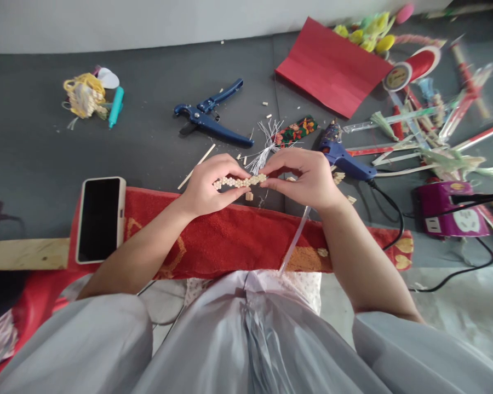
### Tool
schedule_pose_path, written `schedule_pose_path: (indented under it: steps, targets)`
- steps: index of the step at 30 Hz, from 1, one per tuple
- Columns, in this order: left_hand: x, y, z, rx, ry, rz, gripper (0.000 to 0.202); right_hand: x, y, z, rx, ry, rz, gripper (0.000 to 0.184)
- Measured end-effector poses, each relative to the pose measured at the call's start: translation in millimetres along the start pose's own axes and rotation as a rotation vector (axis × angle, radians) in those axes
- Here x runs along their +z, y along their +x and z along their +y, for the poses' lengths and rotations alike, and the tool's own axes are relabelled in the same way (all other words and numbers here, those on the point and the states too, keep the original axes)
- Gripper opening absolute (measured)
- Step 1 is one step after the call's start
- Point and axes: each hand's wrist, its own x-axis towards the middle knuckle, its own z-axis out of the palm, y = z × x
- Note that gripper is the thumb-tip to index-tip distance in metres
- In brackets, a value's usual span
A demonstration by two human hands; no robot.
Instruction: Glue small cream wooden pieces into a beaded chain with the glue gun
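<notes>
A narrow cream-coloured strip of small joined pieces (240,181) is held level between my two hands, above the table's near edge. My left hand (213,186) has its fingers and thumb closed round the strip's left part. At the strip's right end, my right hand (302,175) pinches it between thumb and fingertips. Just beyond lie a bundle of white threads (265,150) and a flowered fabric strip (296,131). A few short cut stick pieces (249,196) rest below and around the hands. A thin pale stick (196,167) lies beside my left hand.
Blue cutters (213,117) lie beyond my hands. A blue glue gun (345,156) with a black cord is at right, near a purple power socket (452,210) and cluttered sticks. Red paper (332,68) lies behind. A phone (101,219) rests on the red towel (230,241).
</notes>
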Motion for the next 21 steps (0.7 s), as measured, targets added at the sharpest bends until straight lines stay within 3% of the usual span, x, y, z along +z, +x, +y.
schedule_pose_path:
  steps: [21]
  targets:
    - [1.1, -0.7, -0.8, 0.011, -0.033, 0.016, 0.013, -1.4, -0.8, -1.5, 0.082, 0.031, -0.022, 0.015]
